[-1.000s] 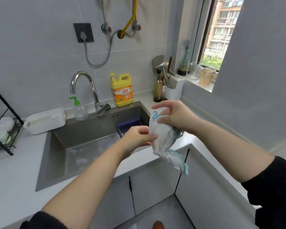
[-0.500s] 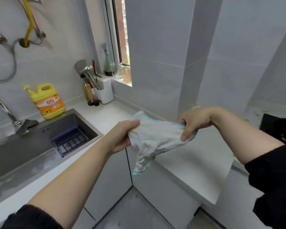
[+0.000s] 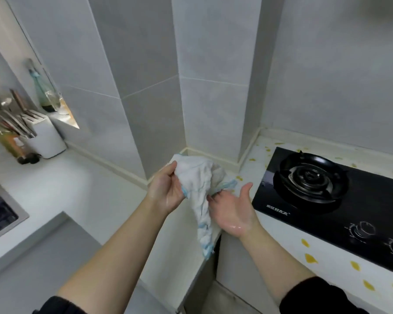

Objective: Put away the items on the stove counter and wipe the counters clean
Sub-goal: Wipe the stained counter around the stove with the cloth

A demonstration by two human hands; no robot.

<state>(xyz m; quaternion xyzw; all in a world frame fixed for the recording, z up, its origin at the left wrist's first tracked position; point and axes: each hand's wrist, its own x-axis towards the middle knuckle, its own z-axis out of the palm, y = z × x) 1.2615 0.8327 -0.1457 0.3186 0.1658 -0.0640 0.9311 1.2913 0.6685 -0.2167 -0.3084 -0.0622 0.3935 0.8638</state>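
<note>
- Progress: the white woven cloth with blue stitched edging is being held in the air, above the white counter corner between the wall pillar and the stove, touching no surface; wiping is judged as not yet started here.
- The black glass gas hob with round iron burner is sitting in the white stove counter speckled with yellow leaf-shaped marks; nothing but the hob is showing on the visible stretch, so putting-away is looking done there; the right end is running out of frame, so this is remaining unconfirmed.
- Whether the yellow marks are print or spill: cannot tell; if spill, they are making up the main work left, along with the plain counter towards the white plastic utensil block.
- Left hand: fingers and thumb are curling round the bunched upper part of the cloth, gripping it.
- Right hand: palm is facing up and glistening wet; thumb is spreading well clear of the cloth; fingertips are touching a lower fold, not visibly closing on it.
- Orientation: the cloth's long axis is running near vertical, slanting slightly towards the stove side; the bunched end is pointing up at the wall corner; the loose tail is hanging down past the counter edge towards the floor.
</note>
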